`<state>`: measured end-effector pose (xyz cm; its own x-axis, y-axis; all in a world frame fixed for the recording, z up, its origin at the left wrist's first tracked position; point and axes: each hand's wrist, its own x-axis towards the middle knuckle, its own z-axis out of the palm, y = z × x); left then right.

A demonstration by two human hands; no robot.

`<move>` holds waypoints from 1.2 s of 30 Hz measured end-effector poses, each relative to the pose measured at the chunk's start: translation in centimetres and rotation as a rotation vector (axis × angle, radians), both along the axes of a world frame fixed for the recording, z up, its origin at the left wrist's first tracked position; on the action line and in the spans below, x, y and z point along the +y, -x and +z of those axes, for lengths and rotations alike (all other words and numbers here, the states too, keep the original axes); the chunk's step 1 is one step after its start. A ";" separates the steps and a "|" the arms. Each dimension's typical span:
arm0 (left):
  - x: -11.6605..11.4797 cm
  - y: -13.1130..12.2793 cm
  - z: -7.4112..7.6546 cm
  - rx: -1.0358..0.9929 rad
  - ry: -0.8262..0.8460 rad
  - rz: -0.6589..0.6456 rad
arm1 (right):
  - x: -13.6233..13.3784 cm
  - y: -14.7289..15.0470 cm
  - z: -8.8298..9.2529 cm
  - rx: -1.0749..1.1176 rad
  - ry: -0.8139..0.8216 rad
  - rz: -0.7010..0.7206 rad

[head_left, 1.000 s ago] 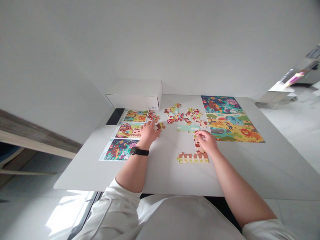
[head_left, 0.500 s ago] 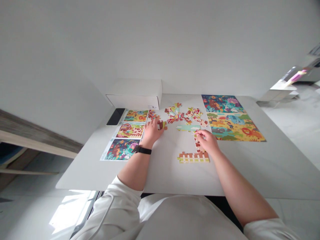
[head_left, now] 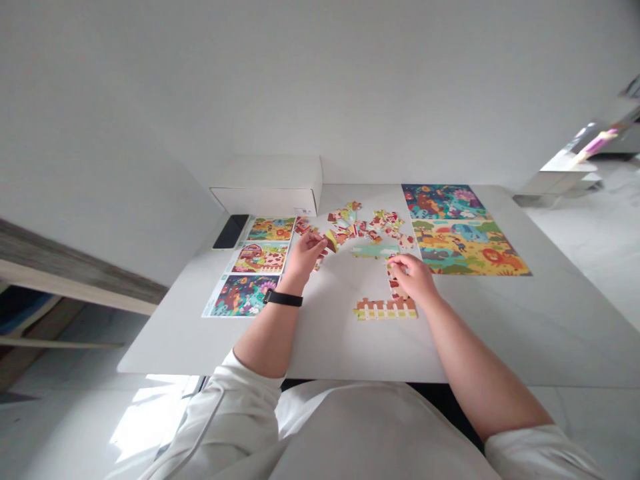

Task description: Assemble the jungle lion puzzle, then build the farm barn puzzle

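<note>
My left hand (head_left: 303,257) pinches a brown and yellow-green jigsaw piece (head_left: 331,242), tilted up off the table. My right hand (head_left: 413,276) has its fingers drawn together over the upper right corner of a partly joined jigsaw. Whatever those fingertips hold, if anything, cannot be made out. That jigsaw has a pale green and blue top strip (head_left: 370,251), a brown-spotted right side partly under my right hand, and a bottom strip with a white fence (head_left: 386,309). Loose jigsaw pieces (head_left: 356,229) lie heaped beyond both hands, and some are partly hidden by my left hand.
Left on the white table (head_left: 330,340) lies a sheet with three small pictures (head_left: 260,258), beside a dark phone (head_left: 231,232). A white box (head_left: 267,200) stands behind them against the wall. Two finished-looking animal pictures (head_left: 470,243) lie on the right.
My left hand has lifted the brown and yellow-green jigsaw piece from the table and tilted it. My right hand stays at the jigsaw's upper right corner.
</note>
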<state>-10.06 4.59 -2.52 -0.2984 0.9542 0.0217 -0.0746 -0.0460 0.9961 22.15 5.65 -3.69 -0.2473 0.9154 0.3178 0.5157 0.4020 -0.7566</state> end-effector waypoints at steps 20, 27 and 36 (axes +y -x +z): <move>-4.1 -9.0 0.8 0.067 -0.091 -0.244 | -2.3 2.5 1.1 0.314 0.213 0.125; -7.4 -8.3 0.9 0.521 -0.250 -0.153 | -2.4 1.9 1.6 0.295 0.300 0.174; -10.6 -6.8 2.3 1.121 -0.533 -0.273 | -2.8 2.8 0.6 0.215 0.316 0.376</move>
<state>-3.24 -5.98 -0.22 0.3359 0.7770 0.5325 0.7234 -0.5748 0.3824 19.37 2.82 -3.06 -0.5366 0.8352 0.1206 0.1997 0.2645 -0.9435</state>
